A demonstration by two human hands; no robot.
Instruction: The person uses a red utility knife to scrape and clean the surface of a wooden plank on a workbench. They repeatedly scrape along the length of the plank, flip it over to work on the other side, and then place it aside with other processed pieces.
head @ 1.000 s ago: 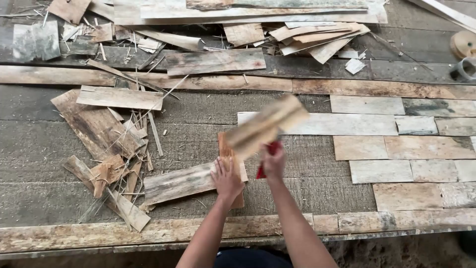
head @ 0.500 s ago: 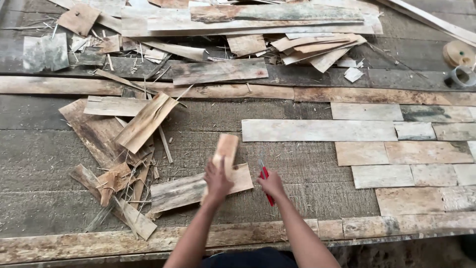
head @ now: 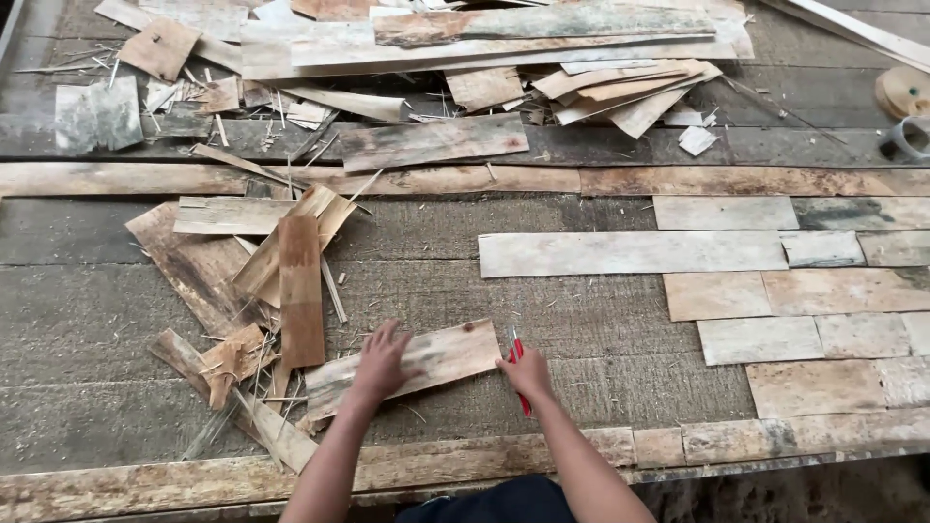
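My left hand lies flat, fingers spread, on a pale wooden veneer piece near the front of the grey work surface. At that piece's right end my right hand grips a red-handled knife. A narrow brown veneer strip rests on the scrap pile to the left of my hands.
Laid-out rectangular veneer pieces cover the right side. A long strip crosses the surface, with more boards and offcuts behind it. Tape rolls sit far right. A wooden border strip lines the front edge.
The small strip my left hand held up now lies on the scrap pile at left. My left hand has come down flat on the pale piece; my right hand still holds the knife.
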